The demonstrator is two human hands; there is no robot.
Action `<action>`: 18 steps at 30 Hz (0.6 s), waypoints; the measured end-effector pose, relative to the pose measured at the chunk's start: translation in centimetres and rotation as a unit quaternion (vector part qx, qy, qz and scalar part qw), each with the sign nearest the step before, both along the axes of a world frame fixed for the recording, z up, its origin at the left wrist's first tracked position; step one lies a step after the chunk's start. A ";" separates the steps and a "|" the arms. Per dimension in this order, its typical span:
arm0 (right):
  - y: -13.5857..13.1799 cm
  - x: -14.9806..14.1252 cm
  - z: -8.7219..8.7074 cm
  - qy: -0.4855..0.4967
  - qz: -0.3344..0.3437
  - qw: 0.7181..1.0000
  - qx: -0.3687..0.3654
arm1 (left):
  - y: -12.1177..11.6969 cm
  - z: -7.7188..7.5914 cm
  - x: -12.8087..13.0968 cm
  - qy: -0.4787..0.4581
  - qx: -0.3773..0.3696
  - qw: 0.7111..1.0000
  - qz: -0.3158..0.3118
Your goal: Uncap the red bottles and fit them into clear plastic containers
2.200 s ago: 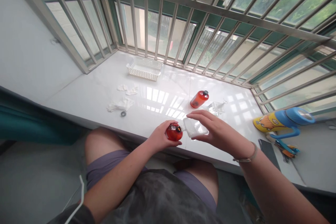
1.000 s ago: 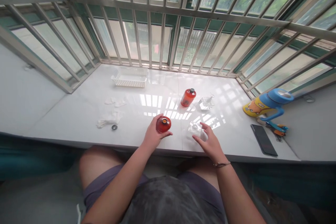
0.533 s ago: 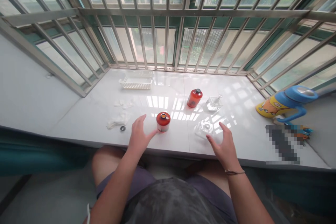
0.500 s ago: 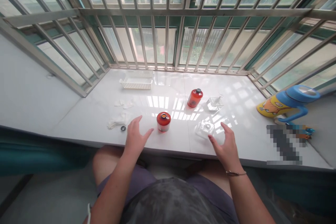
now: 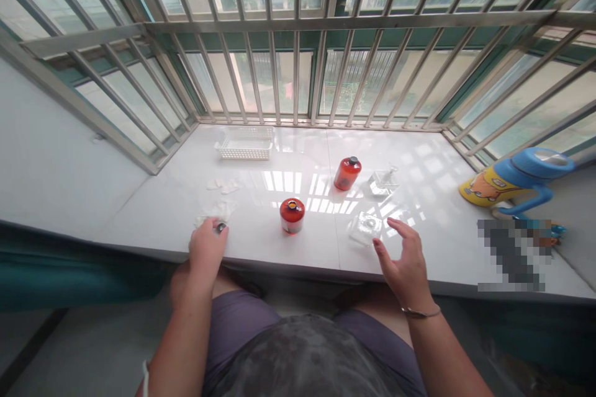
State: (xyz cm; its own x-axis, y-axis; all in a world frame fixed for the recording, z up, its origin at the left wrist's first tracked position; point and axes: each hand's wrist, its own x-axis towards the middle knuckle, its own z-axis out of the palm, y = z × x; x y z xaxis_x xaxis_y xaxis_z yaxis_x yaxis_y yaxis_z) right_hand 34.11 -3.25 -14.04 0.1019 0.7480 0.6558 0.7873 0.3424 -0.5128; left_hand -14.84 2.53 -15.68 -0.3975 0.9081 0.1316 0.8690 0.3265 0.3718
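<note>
A red bottle [image 5: 292, 215] with no cap stands upright on the white sill [image 5: 279, 248]. A second red bottle [image 5: 347, 173], with a black cap on, stands behind it. A clear bottle [image 5: 365, 228] sits to the right of the open one. My left hand [image 5: 207, 245] has its fingertips pinched on a small black cap [image 5: 220, 227] at the sill's near left, next to white crumpled tissue [image 5: 218, 209]. My right hand [image 5: 406, 259] hovers open just right of the clear bottle, touching nothing.
A white slotted basket [image 5: 244, 143] stands at the back by the window bars. Another clear bottle [image 5: 383, 182] lies beside the capped red bottle. A blue and yellow cup [image 5: 514, 177] lies at the far right, with a blurred-out flat object [image 5: 510, 254] in front of it.
Both hands have let go of the bottles, which now stand on the sill. My left hand has moved left and closed on the black cap; my right hand has drawn back slightly.
</note>
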 end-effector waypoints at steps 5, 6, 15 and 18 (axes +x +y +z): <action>-0.6 -1.1 0.5 0.009 0.025 1.000 -0.003 | -0.7 1.3 1.7 -0.082 0.031 0.996 -0.018; -0.8 -1.5 0.6 0.013 0.031 0.999 -0.005 | -0.9 1.7 2.4 -0.115 0.035 0.992 -0.022; -1.5 -9.4 2.5 0.074 0.224 0.971 -0.042 | -3.9 7.5 12.0 -0.365 0.040 0.920 -0.137; -0.6 -12.0 3.2 0.120 0.270 0.954 -0.057 | -4.9 9.4 14.5 -0.355 0.037 0.917 -0.177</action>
State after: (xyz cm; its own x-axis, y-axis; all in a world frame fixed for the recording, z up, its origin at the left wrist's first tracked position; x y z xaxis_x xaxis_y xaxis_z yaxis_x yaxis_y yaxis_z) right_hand 22.10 -3.86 -10.79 -0.1815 0.7994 0.5727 0.3680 0.5953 -0.7143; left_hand -0.30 -2.35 -6.30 -0.0886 0.9959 0.0194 0.4461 0.0222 0.8947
